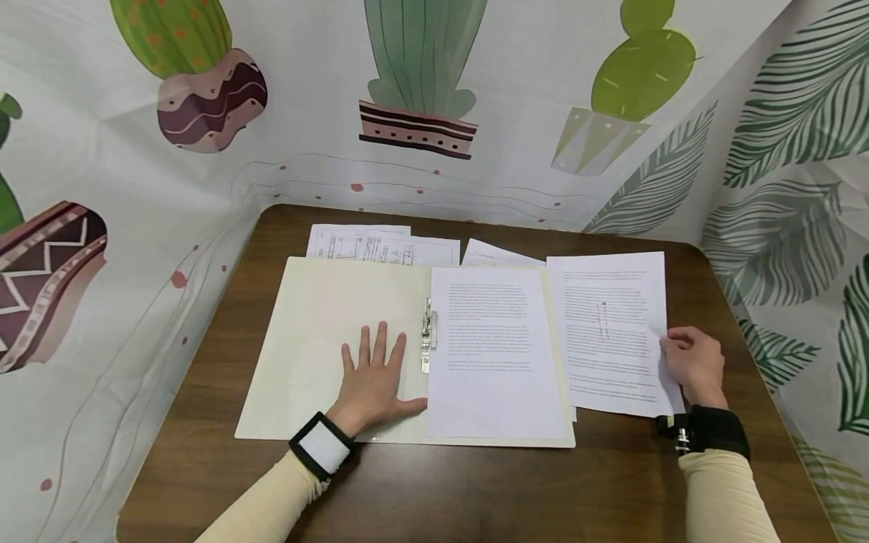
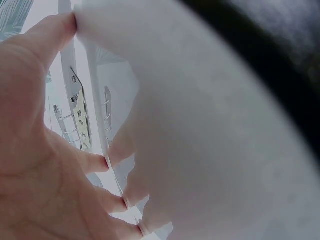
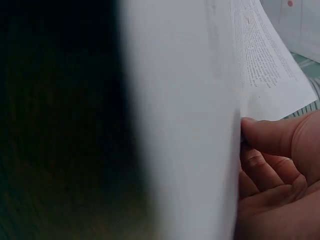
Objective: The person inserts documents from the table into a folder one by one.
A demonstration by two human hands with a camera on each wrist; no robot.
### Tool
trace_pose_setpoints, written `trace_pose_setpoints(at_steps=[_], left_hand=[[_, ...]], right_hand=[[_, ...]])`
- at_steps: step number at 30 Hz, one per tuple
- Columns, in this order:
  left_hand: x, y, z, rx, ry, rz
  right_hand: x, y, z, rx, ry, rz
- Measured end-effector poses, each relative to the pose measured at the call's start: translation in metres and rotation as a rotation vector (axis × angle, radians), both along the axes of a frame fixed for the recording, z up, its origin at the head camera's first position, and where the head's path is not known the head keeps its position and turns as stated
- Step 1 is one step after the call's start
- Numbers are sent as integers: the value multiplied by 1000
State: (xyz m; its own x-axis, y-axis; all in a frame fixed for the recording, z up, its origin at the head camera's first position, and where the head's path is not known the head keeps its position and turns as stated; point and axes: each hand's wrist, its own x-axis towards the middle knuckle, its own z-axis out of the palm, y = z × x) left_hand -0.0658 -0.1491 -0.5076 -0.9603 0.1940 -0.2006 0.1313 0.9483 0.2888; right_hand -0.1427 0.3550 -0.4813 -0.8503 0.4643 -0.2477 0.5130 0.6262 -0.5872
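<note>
An open cream file folder (image 1: 326, 302) lies on the table, with a metal lever clip (image 1: 428, 335) along its spine. My left hand (image 1: 373, 381) rests on the folder's left cover, fingers spread and straight, the thumb reaching to the edge of the printed sheet (image 1: 489, 400) on the right side. In the left wrist view the clip (image 2: 80, 117) shows beyond the palm. My right hand (image 1: 695, 362) pinches the right edge of another printed sheet (image 1: 611, 377) with red marks. That sheet (image 3: 270, 65) is held between thumb and curled fingers in the right wrist view.
Several more papers (image 1: 387, 247) stick out behind the folder, some with drawings. Another sheet (image 1: 498, 254) lies partly hidden behind its right half. The brown table (image 1: 475, 490) is backed by a cactus-print cloth (image 1: 305, 98).
</note>
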Motion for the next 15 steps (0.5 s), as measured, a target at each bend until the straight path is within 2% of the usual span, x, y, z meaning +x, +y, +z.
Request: trace_pose_setpoints(at_steps=[4, 8, 15], left_hand=[[1, 0, 0, -8, -4, -4], [2, -1, 0, -10, -11, -6], [1, -2, -4, -1, 2, -11]], right_hand=[[1, 4, 4, 8, 25, -19], [2, 12, 15, 39, 74, -29], [4, 15, 51, 44, 298, -155]])
